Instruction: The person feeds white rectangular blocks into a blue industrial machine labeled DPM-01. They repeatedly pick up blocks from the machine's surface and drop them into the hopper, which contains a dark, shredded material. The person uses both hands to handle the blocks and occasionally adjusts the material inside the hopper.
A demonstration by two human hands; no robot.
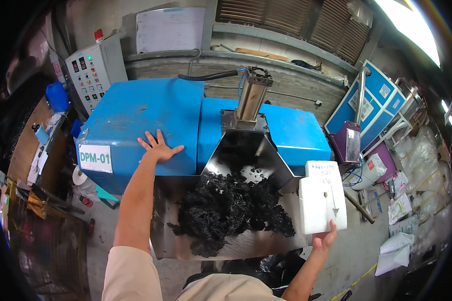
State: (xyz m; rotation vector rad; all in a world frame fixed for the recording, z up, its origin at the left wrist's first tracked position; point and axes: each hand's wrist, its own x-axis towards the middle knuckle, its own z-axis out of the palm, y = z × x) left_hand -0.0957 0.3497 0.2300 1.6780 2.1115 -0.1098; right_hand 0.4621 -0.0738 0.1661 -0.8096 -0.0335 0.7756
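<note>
A tan shirt (226,288) is showing at the near edge; dark, shiny stuff (261,266) is lying low just past it, too dim to make out well; on the near right, the right hand (324,240) is holding a white foam block (312,213) by its near end, with part of the hand hiding behind it; the block is showing dark marks and an arrow; it is staying close by the right side of a metal tray (164,210), but I cannot tell if the two are touching; in the middle, the tray is holding a big, messy heap of black scraps (231,205).

Farther off and to the left, the left hand (158,149) is lying flat on a big blue cover (145,108); its fingers are spreading wide and it is holding nothing; a white sign (96,159) is sticking to the near left part of the cover; past the heap, a shiny metal cylinder (249,100) is standing up; a black hose (208,76) is running left from near its top.

On the far left, a gray control box (96,70) is standing with a red lamp (99,35) on top; on the far right, a blue and white cabinet (370,100) is leaning in the view; a white board (170,30) is hanging on the far wall.
</note>
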